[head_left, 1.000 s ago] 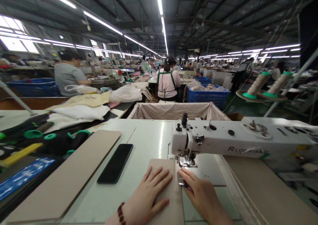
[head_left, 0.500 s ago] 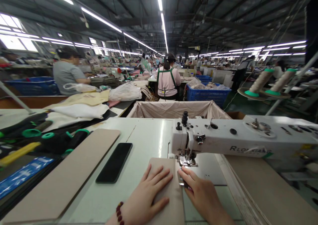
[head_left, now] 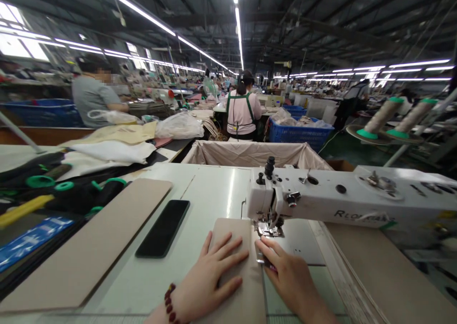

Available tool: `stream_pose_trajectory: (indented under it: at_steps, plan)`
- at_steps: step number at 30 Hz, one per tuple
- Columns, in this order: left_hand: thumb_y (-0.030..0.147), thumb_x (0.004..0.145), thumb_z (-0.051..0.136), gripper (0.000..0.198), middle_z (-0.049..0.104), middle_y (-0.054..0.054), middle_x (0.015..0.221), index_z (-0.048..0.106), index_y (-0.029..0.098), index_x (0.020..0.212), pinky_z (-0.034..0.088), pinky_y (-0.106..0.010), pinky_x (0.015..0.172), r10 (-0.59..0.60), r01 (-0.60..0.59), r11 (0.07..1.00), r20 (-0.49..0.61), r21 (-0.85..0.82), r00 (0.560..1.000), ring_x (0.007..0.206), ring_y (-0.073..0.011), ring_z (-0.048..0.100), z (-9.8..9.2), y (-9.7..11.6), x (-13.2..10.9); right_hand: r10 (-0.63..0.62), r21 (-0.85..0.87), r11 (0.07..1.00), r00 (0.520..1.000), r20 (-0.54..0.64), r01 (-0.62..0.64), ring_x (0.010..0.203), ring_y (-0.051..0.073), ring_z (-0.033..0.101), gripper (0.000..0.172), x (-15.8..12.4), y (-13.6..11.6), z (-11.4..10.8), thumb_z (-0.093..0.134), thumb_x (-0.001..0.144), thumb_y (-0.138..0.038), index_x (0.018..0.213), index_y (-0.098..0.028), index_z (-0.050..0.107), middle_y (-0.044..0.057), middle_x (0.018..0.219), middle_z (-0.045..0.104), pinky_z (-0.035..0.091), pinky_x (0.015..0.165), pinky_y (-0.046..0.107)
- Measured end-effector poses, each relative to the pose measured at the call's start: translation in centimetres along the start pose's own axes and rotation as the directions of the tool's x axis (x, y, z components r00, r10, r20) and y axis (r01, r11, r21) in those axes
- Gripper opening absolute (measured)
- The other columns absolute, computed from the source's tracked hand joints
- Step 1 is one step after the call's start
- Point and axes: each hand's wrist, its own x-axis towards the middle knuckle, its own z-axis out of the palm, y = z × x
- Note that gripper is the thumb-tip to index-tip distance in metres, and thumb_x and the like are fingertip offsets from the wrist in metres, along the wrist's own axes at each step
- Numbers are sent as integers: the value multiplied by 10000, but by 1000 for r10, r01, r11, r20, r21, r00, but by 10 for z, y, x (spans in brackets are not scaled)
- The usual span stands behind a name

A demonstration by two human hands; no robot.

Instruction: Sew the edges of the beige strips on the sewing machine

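A person's two bare hands work at an industrial sewing machine (head_left: 314, 205) on a busy factory floor. The left hand (head_left: 210, 278), a dark red beaded bracelet (head_left: 170, 306) at its wrist, lies flat with fingers spread wide across a narrow beige panel (head_left: 253, 286). The panel rests on the pale green bench (head_left: 203, 190), its far end just left of the metal presser foot (head_left: 269, 230). The right hand (head_left: 291, 271), fingers drawn close together, sits at the panel's right edge, fingertips just below the foot. A small metal piece (head_left: 262, 257) shows beneath it, mostly hidden; whether the hand grips it cannot be told.

To the left, a black phone (head_left: 163, 228) lies between the panel and a longer beige board (head_left: 96, 248). More beige sheets (head_left: 385, 271) lie under the machine's arm at right, below a pair of thread cones (head_left: 382, 116) with green ends. Beyond the bench stands a cloth-lined bin (head_left: 246, 151); past it, a co-worker in pink with green straps (head_left: 242, 114) faces away, beside a blue crate (head_left: 300, 134).
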Motion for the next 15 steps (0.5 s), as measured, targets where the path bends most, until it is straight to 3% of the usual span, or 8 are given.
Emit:
stream_pose_trajectory:
  at_steps: [6,15]
  plan:
    - [366,949,537,482,320,36,1516,407,432,1409,16,-620,1129,15,-15,1000,-51,5,999,1409,-310,227,2,0,-1,-12,10,1000,1000,8,12,1173,189,536,707,-1,1,0,484,821,-26,1421,-373,345,-55,1459,399,481,960,351]
    - [377,966,505,469,294,45,1527,387,446,1415,19,-652,1113,-6,6,1000,-4,-2,1000,1417,-316,197,0,2,0,-15,30,999,1000,7,14,1159,189,547,675,-3,2,0,496,832,-42,1408,-373,373,-45,1451,415,476,961,337]
